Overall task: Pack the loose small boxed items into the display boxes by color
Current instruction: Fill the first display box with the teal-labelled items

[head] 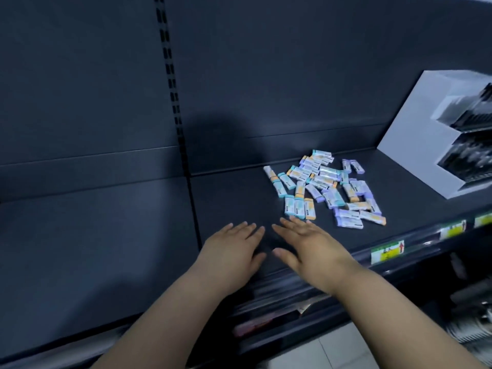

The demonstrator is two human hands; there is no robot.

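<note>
**Small boxes loose on my shelf**

Before me the small boxes (326, 173) lie scattered flat on the dark shelf (234, 198). They point many ways and some lie over others. Each is white, with an end in teal, orange or purple. To their right, a little apart, stands a white stepped display box (415, 139). Its tiers hold dark things too blurred for me to tell.
</note>
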